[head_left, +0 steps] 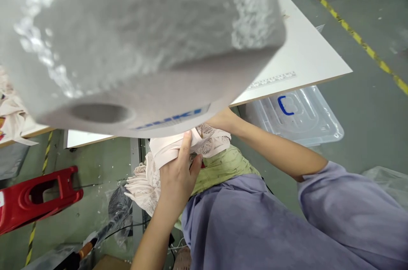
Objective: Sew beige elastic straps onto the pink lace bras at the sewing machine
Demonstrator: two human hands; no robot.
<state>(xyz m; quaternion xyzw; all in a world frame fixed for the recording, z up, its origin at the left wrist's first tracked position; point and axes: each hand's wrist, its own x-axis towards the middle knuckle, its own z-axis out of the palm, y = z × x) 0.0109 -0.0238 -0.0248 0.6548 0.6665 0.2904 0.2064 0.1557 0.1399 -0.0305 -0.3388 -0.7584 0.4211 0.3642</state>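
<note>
While the cream lace garment piece (165, 147) sits at six o'clock of the sewing machine head (153, 36), here's the left hand (177, 174) across its plain band, index extended, thumb apart, grip unclear; the right hand (225, 119), at two o'clock, is part-hidden, closure unreadable. It looks light, soft and floppy, probably best taken by that folded band, not the delicate lace. Its long axis seems to run nine-to-three, lace towards three.
</note>
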